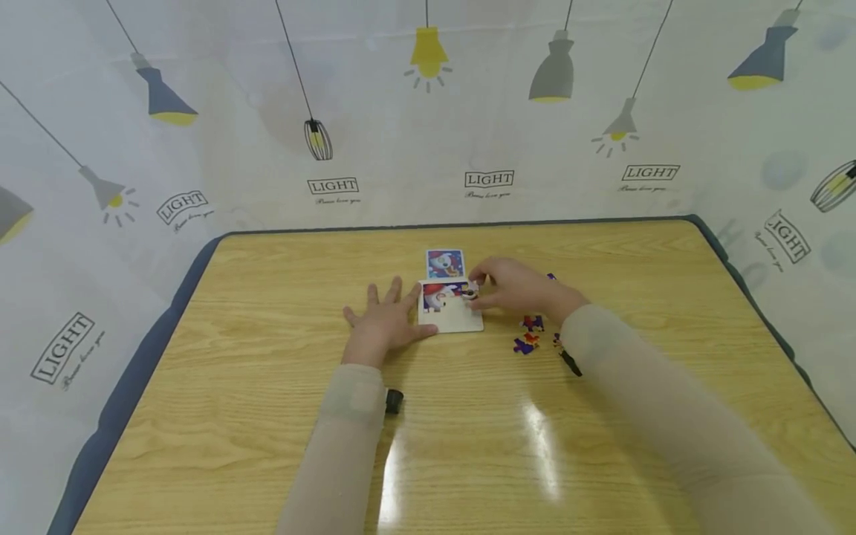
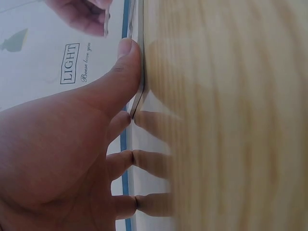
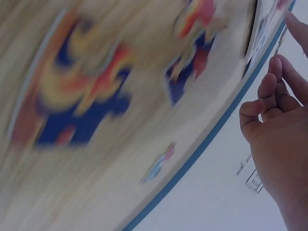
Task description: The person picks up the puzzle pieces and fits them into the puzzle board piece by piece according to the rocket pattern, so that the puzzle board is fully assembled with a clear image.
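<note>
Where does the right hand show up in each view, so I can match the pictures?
Head: right hand just right of centre, at the puzzle board's right side.
Left wrist: right hand at upper left, cut off by the top edge.
Right wrist: right hand along the right edge.
Shared landmark: the wooden table.

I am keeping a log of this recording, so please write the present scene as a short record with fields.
Surface: wood-grain table
Work in hand: jigsaw board, pieces across its upper part, lower right bare
Left hand: left hand, fingers spread, thumb on the board's edge
Right hand: right hand, pinching a thin piece at the board's upper right
Picture card: card, just beyond the board
Loose pieces: several pieces, right of the board
Unclear: exact number of loose pieces
</note>
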Demonstrator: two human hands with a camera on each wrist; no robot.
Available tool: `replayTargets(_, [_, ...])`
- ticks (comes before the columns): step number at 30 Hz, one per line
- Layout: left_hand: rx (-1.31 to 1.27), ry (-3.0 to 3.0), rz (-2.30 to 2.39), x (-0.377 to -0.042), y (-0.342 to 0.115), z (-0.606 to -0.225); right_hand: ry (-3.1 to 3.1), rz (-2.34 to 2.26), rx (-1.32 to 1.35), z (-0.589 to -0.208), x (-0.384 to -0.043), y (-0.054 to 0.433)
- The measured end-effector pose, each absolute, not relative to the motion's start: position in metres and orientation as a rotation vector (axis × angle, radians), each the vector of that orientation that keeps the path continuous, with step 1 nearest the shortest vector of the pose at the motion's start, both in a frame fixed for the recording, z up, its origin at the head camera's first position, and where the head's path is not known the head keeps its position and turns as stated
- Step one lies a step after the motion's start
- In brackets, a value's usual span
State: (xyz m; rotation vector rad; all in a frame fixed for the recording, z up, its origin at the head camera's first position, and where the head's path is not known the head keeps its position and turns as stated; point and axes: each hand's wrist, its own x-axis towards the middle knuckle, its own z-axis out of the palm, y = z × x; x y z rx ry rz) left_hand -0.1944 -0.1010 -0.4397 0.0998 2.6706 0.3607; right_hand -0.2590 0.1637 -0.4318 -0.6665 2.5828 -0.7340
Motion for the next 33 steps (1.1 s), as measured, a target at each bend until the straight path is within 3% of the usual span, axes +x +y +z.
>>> replayTargets(10, [0.120, 2.669, 0.345, -0.195, -0.101, -0.439, 2.554, -0.699, -0.740, -0.435, -0.255, 0.124])
replayTargets(33, [0.109, 2.671, 0.354, -0.196, -0.103, -0.441, 2.576, -0.608, -0.784, -0.441, -0.257, 0.117])
